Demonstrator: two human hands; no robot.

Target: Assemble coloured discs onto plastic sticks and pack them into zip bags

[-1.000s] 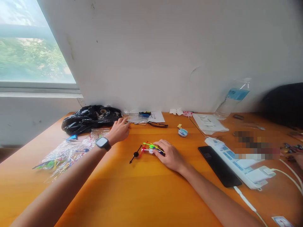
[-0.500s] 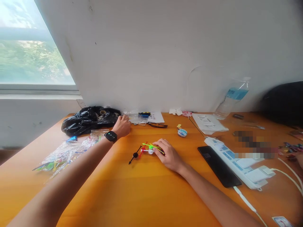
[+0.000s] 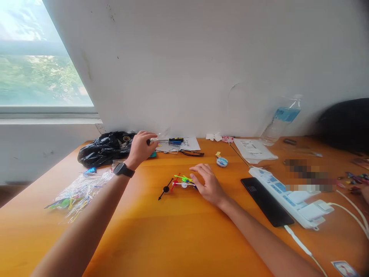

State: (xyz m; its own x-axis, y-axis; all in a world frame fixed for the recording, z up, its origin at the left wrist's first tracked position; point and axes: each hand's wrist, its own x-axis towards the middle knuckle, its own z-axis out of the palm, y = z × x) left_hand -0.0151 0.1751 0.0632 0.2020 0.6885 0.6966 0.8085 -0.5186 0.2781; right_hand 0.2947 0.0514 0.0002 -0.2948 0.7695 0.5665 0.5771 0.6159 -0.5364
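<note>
My left hand, with a dark watch on its wrist, is raised at the far side of the orange table. Its fingers are curled round something small with a dark tip that I cannot make out. It sits next to a clear packet, and a teal bit shows under it. My right hand lies flat on the table with its fingers spread. Its fingertips touch a small bundle of coloured plastic pointers: green, yellow and red on a white hub. A black arrow sticks out to the left.
A black plastic bag lies by the wall, with clear bags of coloured pieces at the left. To the right are a black phone, a white power strip with cables, papers, a water bottle and glasses.
My left hand has reached farther back, lifted off the table and closed its fingers by the clear packet. My right hand has flattened and shifted slightly right on the coloured pointers.
</note>
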